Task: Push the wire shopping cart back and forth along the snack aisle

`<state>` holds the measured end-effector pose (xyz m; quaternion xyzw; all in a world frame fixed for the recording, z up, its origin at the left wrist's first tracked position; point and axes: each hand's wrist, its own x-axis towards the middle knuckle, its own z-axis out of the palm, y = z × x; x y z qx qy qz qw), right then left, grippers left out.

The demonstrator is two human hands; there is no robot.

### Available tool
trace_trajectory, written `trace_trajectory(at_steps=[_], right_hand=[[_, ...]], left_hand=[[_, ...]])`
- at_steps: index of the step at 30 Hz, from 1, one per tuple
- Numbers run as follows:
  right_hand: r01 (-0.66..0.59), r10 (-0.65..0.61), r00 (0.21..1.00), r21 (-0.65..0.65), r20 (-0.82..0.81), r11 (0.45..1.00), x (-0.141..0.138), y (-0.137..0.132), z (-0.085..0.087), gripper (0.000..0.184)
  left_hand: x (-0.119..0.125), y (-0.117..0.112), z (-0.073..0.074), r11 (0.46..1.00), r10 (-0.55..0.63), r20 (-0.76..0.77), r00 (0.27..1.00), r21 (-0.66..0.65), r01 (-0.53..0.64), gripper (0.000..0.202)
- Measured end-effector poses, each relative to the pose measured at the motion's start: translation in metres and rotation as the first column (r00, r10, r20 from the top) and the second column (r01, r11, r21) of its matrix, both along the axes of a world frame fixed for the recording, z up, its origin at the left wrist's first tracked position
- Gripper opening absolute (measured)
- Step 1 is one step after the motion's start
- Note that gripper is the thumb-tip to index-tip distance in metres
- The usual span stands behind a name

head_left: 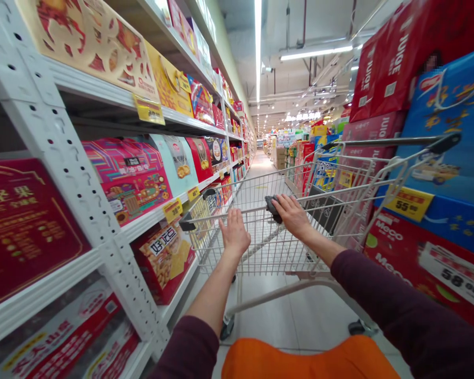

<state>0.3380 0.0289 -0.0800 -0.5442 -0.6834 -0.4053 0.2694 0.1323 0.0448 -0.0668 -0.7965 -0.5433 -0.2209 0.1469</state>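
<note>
A wire shopping cart (284,231) stands in a supermarket aisle in front of me, its basket holding nothing that I can see. My left hand (234,231) is wrapped over the cart's handle bar near its left end. My right hand (291,213) is closed round the dark grip at the handle's right end. Both arms wear dark maroon sleeves. A second cart (395,158) is nested ahead of mine on the right.
White shelving (63,158) with boxed snacks and gift packs runs close along the left. Stacked red and blue cartons (438,105) with yellow price tags line the right. The tiled aisle (260,163) stretches ahead between them. An orange garment (308,360) shows at the bottom.
</note>
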Motion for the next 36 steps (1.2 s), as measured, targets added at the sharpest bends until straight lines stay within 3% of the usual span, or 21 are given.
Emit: trace_trajectory(at_steps=[4, 12, 18, 22, 29, 36], right_hand=[[-0.009, 0.009, 0.999, 0.017, -0.036, 1.000, -0.007, 0.005, -0.005, 0.043], [-0.068, 0.068, 0.998, -0.006, 0.000, 0.998, -0.059, 0.022, -0.006, 0.039], [-0.123, 0.122, 0.991, 0.008, 0.060, 0.992, -0.051, 0.019, -0.006, 0.039], [-0.124, 0.124, 0.992, 0.023, 0.016, 0.992, -0.052, 0.021, -0.010, 0.040], [-0.166, 0.166, 0.986, -0.032, -0.005, 0.986, -0.080, 0.034, -0.009, 0.040], [-0.166, 0.166, 0.985, -0.019, 0.054, 0.986, -0.074, 0.031, -0.007, 0.039]], left_hand=[[0.002, 0.000, -0.003, 1.000, -0.006, 0.020, 1.000, 0.006, 0.006, 0.075], [-0.005, 0.003, -0.005, 0.999, -0.040, -0.004, 0.999, 0.025, 0.040, 0.074], [-0.018, 0.008, -0.007, 0.997, 0.069, 0.043, 0.997, 0.022, -0.070, 0.076], [-0.019, 0.007, -0.009, 0.999, 0.048, 0.037, 0.998, 0.018, -0.049, 0.076], [-0.025, 0.009, -0.007, 1.000, 0.022, 0.015, 1.000, 0.021, -0.023, 0.074], [-0.039, 0.016, -0.008, 0.993, 0.109, 0.061, 0.992, 0.031, -0.111, 0.074]])
